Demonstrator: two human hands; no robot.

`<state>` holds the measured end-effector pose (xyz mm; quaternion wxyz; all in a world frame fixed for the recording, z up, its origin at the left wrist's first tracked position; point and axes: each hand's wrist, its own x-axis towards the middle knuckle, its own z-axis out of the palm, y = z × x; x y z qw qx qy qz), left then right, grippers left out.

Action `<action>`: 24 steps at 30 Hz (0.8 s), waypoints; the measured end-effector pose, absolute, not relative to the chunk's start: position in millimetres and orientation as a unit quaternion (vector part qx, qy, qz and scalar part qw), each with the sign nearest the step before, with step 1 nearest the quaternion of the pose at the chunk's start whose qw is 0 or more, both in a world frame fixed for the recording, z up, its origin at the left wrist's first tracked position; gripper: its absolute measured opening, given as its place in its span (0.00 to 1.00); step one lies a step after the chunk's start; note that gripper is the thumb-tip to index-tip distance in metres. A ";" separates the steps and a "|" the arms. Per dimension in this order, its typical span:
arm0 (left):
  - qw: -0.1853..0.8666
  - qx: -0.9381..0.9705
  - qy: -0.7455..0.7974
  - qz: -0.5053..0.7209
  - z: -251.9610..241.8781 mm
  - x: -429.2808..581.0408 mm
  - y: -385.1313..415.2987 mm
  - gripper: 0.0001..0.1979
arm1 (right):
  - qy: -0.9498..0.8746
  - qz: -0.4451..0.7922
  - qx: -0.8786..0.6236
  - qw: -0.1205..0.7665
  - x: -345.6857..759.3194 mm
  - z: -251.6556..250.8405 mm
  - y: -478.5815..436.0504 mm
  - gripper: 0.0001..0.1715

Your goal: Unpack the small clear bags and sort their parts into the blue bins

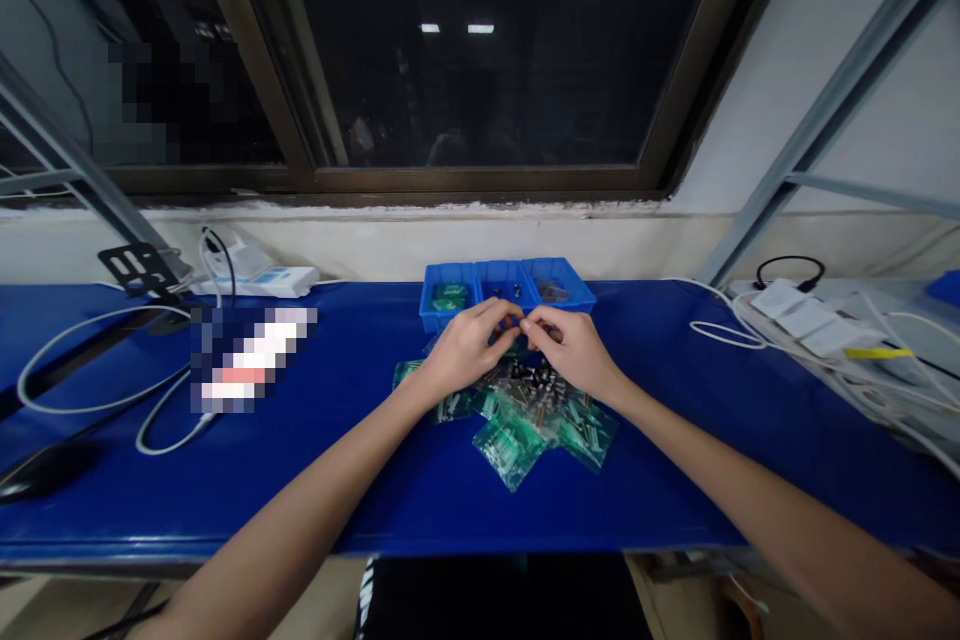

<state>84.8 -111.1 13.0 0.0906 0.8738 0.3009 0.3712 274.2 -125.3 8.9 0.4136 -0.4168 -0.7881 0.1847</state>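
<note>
Left hand: raised, fingertips meeting the right hand; cannot tell whether clamped on a part.
Parts: loose on the counter, below both hands; seemingly left to handle.
Bags: filled, green, around the parts; perhaps done.
Tray: beyond the hands, stocked in all three compartments.
Device: pixelated, unreadable.
Writing: none legible.

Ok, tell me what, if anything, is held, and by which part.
It cannot be told: the left hand and right hand are close together, but anything in their grip is too indistinct.
</note>
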 end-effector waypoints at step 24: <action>0.068 0.874 0.349 0.332 7.1 82.9 -107.0 0.10 | -0.611 0.529 -0.363 0.464 273.9 -1.9 -112.2 0.10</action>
